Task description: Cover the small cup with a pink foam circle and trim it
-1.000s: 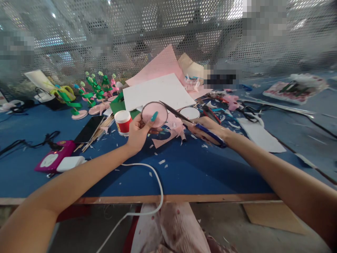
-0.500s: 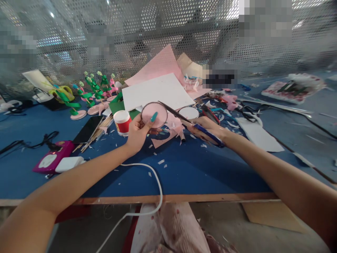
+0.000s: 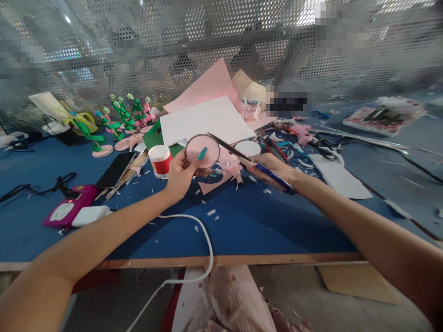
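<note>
My left hand (image 3: 183,173) pinches a round pink disc (image 3: 200,150) with a dark rim, thumb on its face and fingers behind. My right hand (image 3: 268,170) is wrapped around the blue handles of a pair of scissors (image 3: 231,148). The dark blades point up and left, and their tip lies at the disc's upper right edge. Whether the blades touch the rim I cannot tell. Below the disc, scraps of pink paper (image 3: 214,183) lie on the table. A white disc (image 3: 248,148) rests just behind my right hand.
A red jar with a white lid (image 3: 160,161) stands left of my left hand, near wooden sticks (image 3: 126,175) and a dark phone (image 3: 116,169). A purple power socket (image 3: 69,205) and white cable (image 3: 207,240) lie nearer. Behind are large paper sheets (image 3: 207,120) and green-and-pink paper crafts (image 3: 128,120).
Almost nothing differs. Both hands, the disc and the scissors hold nearly the same position; the whole view has shifted very slightly.
</note>
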Available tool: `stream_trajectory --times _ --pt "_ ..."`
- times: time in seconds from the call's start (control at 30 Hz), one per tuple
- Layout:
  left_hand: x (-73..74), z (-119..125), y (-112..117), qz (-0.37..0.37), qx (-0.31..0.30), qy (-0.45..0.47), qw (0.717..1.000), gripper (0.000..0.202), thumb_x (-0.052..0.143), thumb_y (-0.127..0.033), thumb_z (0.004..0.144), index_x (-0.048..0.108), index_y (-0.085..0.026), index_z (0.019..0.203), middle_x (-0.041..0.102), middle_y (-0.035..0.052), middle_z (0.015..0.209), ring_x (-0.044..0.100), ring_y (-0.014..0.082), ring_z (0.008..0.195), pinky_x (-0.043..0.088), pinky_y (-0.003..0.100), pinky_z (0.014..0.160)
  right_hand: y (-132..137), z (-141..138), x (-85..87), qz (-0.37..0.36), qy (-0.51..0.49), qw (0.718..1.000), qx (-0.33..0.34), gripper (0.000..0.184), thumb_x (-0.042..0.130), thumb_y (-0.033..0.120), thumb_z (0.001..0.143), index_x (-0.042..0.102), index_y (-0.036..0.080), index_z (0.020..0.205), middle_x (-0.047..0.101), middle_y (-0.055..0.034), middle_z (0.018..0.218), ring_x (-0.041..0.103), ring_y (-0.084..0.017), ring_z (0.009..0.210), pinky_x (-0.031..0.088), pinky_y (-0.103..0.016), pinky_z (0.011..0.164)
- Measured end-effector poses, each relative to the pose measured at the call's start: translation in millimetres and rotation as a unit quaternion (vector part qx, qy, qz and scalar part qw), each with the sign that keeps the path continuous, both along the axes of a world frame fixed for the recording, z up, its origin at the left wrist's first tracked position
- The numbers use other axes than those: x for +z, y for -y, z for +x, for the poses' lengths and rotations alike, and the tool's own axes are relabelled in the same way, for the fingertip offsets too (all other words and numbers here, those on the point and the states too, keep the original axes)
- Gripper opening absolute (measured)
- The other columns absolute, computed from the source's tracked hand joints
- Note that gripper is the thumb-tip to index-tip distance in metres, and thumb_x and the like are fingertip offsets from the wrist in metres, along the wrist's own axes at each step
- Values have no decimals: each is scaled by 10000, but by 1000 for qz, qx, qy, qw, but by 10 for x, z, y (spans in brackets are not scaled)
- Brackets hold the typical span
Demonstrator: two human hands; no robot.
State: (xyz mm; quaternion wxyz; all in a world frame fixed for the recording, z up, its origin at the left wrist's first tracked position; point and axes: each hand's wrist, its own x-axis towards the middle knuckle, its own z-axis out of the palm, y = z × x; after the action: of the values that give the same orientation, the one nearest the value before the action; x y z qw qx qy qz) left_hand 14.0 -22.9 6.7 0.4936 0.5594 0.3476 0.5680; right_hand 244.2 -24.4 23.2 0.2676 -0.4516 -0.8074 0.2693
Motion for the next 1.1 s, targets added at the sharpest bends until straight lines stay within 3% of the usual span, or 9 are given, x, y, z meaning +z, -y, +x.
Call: stream_trajectory --times 0.3,0.57,0.73,0.87,1.0,1.1 --pt "-1 -10 0 2 -4 13 1000 392 714 -433 655 547 -194 916 691 14 769 662 135 571 540 228 486 -6 17 14 19 5 1000 6 614 427 783 676 320 215 470 296 43 444 244 -67 451 200 -266 450" --pt "1 -2 -7 5 -10 25 1000 398 731 -424 637 544 -187 896 683 0 756 643 118 512 547 234 482 -34 33 6 51 30 998 24 615 353 787 716 325 219 482 293 41 446 254 -66 436 220 -256 437" --pt "-6 -6 -16 7 -6 20 1000 371 718 -413 655 546 -191 897 682 -2 739 652 125 533 539 228 472 -107 68 -70 71 32 996 41 628 315 801 721 311 221 479 312 37 431 283 -68 428 235 -247 424" --pt "-16 -14 -30 13 -6 22 1000 342 707 -394 673 545 -190 895 683 3 737 663 138 561 553 242 486 -77 41 -25 80 32 995 48 631 306 799 729 326 219 482 312 39 425 274 -63 417 235 -245 410" --pt "-26 -19 -40 21 -3 21 1000 326 696 -375 689 545 -189 911 686 7 769 673 145 603 567 251 509 -6 -1 57 55 42 996 52 630 325 803 718 343 215 494 342 32 435 302 -66 420 250 -242 417" --pt "-30 -22 -44 20 -12 17 1000 323 694 -364 696 546 -187 922 688 10 774 671 143 600 564 247 507 -25 9 15 45 29 998 45 644 317 824 696 324 216 482 342 31 435 307 -65 412 260 -241 420"
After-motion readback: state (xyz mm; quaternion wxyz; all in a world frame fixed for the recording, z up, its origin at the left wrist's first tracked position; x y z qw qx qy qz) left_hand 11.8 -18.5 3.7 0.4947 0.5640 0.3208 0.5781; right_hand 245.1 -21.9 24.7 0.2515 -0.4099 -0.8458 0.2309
